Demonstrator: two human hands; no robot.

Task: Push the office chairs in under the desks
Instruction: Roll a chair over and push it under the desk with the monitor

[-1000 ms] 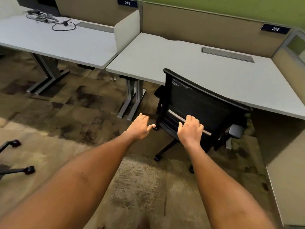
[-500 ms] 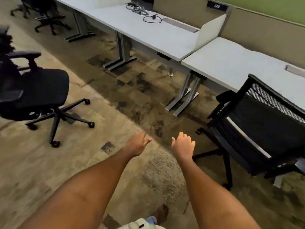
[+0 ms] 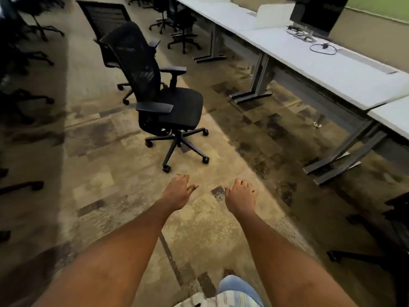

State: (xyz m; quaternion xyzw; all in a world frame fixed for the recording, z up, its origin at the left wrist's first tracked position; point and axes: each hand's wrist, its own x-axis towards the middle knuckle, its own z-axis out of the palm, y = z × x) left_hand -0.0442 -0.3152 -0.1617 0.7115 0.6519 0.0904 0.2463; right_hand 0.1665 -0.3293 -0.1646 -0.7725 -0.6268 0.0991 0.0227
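Left hand (image 3: pixel 177 192) now off chair (image 3: pixel 163 100), right hand (image 3: pixel 241 197) loose

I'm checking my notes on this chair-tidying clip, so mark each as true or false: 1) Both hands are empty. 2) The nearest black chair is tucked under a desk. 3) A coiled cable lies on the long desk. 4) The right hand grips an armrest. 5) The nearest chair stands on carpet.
1) True: the left hand and the right hand hold nothing.
2) False: the black chair stands out in the aisle, apart from the long desk.
3) True: the coiled cable lies on it, near a dark monitor.
4) False: the right hand hangs in the air, touching nothing.
5) True: its wheels rest on the carpet.
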